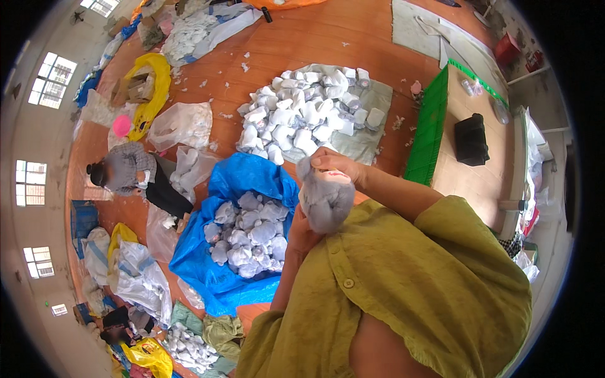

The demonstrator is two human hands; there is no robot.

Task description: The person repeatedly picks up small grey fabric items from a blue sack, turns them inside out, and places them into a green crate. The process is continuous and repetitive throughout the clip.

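A grey plush toy (329, 203) with a pale patch and a red mark near its top is held up in front of my chest. My right hand (344, 167) pinches a grey tuft at its upper end. From below and to the left, my left hand (302, 232) is wrapped round the toy's side, its fingers partly hidden behind it. Beyond the hands, a heap of white and grey stuffed pieces (302, 116) lies on a pale sheet (378, 107). A blue bag (195, 255) to the left gapes wide, with many similar grey plush toys (249, 233) inside.
A person (135, 170) in a checked top sits on the orange floor at the left. Right of me stands a green-edged table (435, 123) with a black container (471, 140) on it. White sacks (142, 283), yellow bags (151, 94) and more stuffed pieces (189, 346) line the left side.
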